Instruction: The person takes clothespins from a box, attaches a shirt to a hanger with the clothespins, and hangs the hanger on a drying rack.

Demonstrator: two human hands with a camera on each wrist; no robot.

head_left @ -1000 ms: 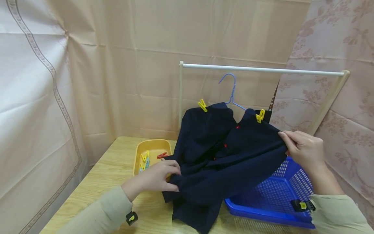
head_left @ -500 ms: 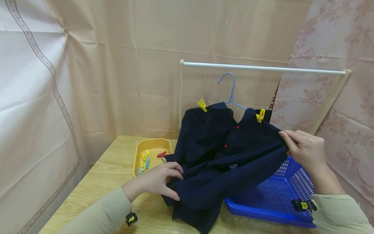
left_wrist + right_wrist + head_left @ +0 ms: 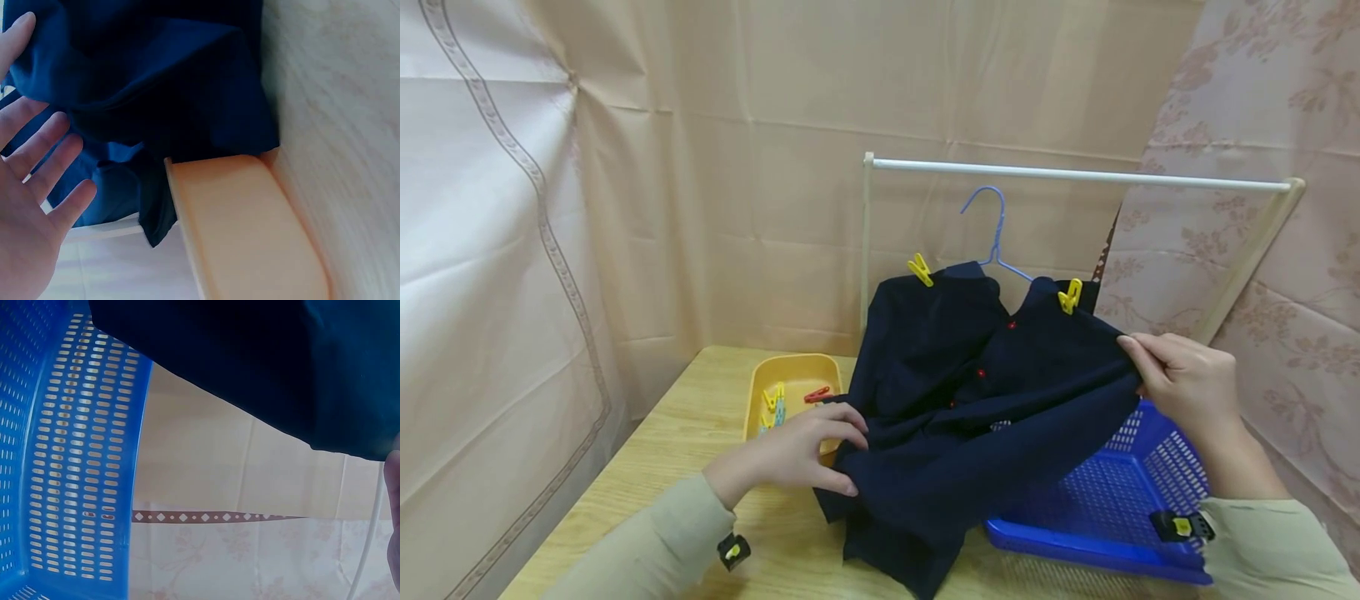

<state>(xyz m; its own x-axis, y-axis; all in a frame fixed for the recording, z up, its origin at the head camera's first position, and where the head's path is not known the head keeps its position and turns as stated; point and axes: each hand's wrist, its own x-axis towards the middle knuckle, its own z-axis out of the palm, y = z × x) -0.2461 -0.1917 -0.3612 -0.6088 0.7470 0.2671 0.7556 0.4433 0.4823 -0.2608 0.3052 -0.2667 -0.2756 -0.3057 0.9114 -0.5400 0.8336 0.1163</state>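
Observation:
A dark navy button-up shirt (image 3: 925, 350) with small red buttons hangs on a blue wire hanger (image 3: 997, 225). The hanger's hook shows below the white rod. Yellow clothespins (image 3: 919, 270) clip both shoulders. My right hand (image 3: 1191, 379) pinches the sleeve on the right side and holds it stretched out. At the lower left of the shirt is my left hand (image 3: 808, 446), thumb and fingers spread apart. The left wrist view shows its fingers (image 3: 47, 147) relaxed beside the draped cloth (image 3: 200, 81), gripping nothing.
A yellow tray (image 3: 760, 371) with several clothespins, one of them red (image 3: 817, 394), sits on the wooden table (image 3: 647, 475), partly behind the left hand. A blue plastic basket (image 3: 1097, 550) stands under the right sleeve. Behind is a rack with a white rod (image 3: 1075, 174).
The left hand's thumb and fingers have spread apart and come off the cloth, then shifted slightly left. The right hand keeps its pinch on the sleeve, nearly still.

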